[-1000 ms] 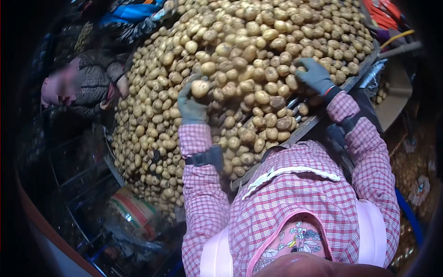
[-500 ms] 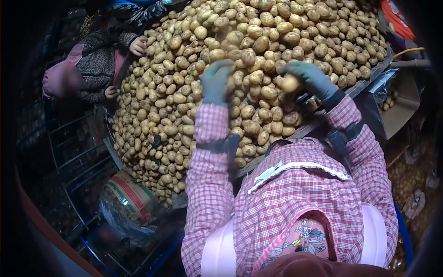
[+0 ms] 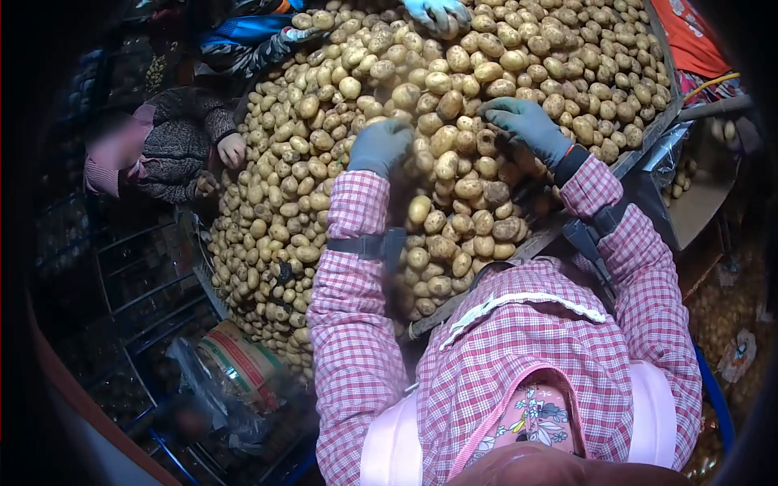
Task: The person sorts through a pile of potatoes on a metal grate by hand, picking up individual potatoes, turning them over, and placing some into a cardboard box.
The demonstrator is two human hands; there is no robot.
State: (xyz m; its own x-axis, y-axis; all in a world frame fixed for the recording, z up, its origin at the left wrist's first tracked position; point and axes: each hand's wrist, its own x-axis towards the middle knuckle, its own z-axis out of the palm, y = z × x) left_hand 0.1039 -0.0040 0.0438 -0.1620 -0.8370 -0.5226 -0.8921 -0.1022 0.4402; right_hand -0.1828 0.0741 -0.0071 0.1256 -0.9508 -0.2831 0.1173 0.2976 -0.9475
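A big heap of potatoes (image 3: 324,134) fills the table in front of me. My left hand (image 3: 380,147), in a grey-green glove, lies low over the middle of the heap with its fingers curled down; whatever is under them is hidden. To its right, my right hand (image 3: 528,128), gloved the same way, reaches onto the potatoes with its fingers spread and pointing left. No potato shows clearly in its grasp. Several potatoes lie between the two hands.
A person (image 3: 174,142) in a pink head covering touches the heap's left edge. Another person's gloved hand (image 3: 439,14) is at the top. An open cardboard box (image 3: 705,198) stands right; a carton (image 3: 241,363) sits lower left beside metal racks.
The potato that was at my right hand is no longer in it, and its fingers are spread. My left hand has shifted slightly. A co-worker's gloved hand has appeared at the top.
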